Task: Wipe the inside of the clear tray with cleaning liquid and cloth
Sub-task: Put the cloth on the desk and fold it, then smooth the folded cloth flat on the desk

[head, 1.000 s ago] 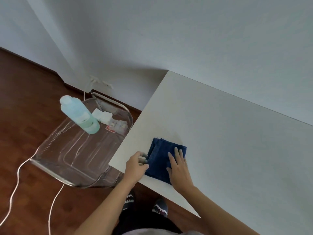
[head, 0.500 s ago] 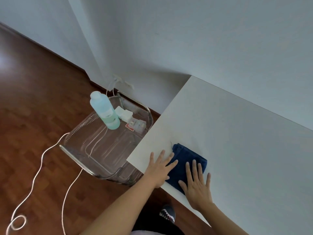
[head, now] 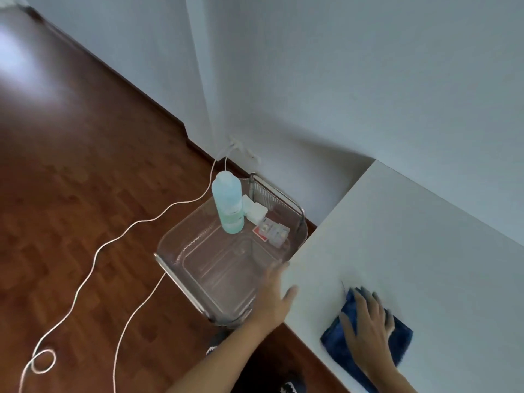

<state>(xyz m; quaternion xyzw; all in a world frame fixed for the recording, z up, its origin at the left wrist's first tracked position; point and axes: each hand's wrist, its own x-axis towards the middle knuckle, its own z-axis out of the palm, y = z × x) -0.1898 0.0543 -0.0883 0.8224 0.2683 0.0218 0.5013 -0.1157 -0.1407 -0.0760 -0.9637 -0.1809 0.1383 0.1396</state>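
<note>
The clear tray point(head: 181, 260) sits low beside the white table's left corner, above the wooden floor. Inside its far end stands a bottle of pale blue-green cleaning liquid point(head: 229, 205). A folded dark blue cloth point(head: 337, 340) lies near the table's front edge. My right hand point(head: 368, 330) lies flat on the cloth, fingers spread. My left hand point(head: 273, 296) is open over the tray's near right rim, at the table's corner, holding nothing.
Small white packets point(head: 255, 208) and a clear box with a red card point(head: 270, 231) lie at the tray's far end. White cables point(head: 93, 256) run across the floor from a wall socket point(head: 241, 147). The white table point(head: 425, 251) meets the wall.
My left hand has come off the cloth and moved left past the table corner to the tray. The right hand stays on the cloth. The view has swung left.
</note>
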